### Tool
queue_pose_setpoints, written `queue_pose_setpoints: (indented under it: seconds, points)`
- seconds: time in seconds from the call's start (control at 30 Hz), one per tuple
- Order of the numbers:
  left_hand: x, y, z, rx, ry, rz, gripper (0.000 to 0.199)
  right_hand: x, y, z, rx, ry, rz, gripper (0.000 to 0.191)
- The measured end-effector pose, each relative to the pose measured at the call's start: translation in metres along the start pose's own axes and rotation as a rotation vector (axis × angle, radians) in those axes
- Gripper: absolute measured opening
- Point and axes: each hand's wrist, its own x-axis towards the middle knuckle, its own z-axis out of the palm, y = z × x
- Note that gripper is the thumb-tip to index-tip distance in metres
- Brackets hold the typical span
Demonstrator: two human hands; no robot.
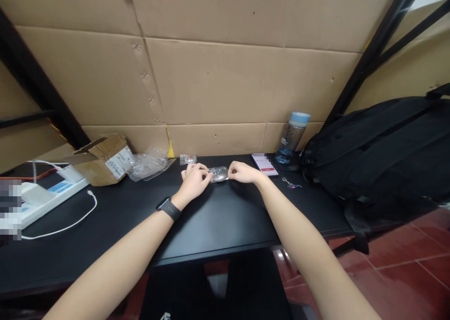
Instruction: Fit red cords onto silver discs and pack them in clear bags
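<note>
A small clear plastic packet (218,174) lies between my two hands on the black table. My left hand (196,178), with a dark watch on its wrist, pinches the packet's left end. At its right end, my right hand (242,172) has thumb and fingertips pressed together on the edge. What is inside the packet is too small to make out. Just behind my left hand sits another small clear packet (188,159).
On the left are an open cardboard box (101,163), crumpled clear plastic (149,164), a white power strip (52,196) and a white cable (75,223). To the right are a phone (265,164), a keychain (291,184), a bottle (291,137) and a black backpack (379,146).
</note>
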Motion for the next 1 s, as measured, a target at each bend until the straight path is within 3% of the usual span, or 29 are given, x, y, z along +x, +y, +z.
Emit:
queue_pose_setpoints:
  seconds: [0.13,0.27,0.43,0.57,0.67,0.73,0.83,1.0]
  points:
    - [-0.003,0.005,0.005,0.128,0.052,0.078,0.038,0.001,-0.005,0.007,-0.081,0.027,0.082,0.015]
    - [-0.006,0.014,0.002,0.185,0.133,0.155,0.025,0.001,-0.011,0.010,-0.200,0.056,0.160,0.017]
    - [-0.009,0.018,-0.002,0.192,0.057,0.380,0.029,0.000,-0.010,0.011,-0.236,0.058,0.207,0.022]
    - [-0.010,0.012,0.004,0.234,-0.062,0.391,0.034,-0.002,-0.007,0.011,-0.253,0.148,0.128,0.017]
    - [-0.009,0.007,0.008,0.244,-0.130,0.354,0.040,-0.004,-0.006,0.010,-0.236,0.209,-0.077,0.033]
    - [-0.009,0.006,0.009,0.245,-0.154,0.343,0.040,-0.004,-0.008,0.010,-0.218,0.165,-0.191,0.036]
    - [-0.009,0.004,0.010,0.248,-0.158,0.331,0.038,-0.003,-0.012,0.012,-0.212,0.071,-0.181,0.041]
    - [-0.009,0.005,0.009,0.255,-0.072,0.320,0.035,-0.005,-0.016,0.009,-0.135,0.042,-0.170,0.035]
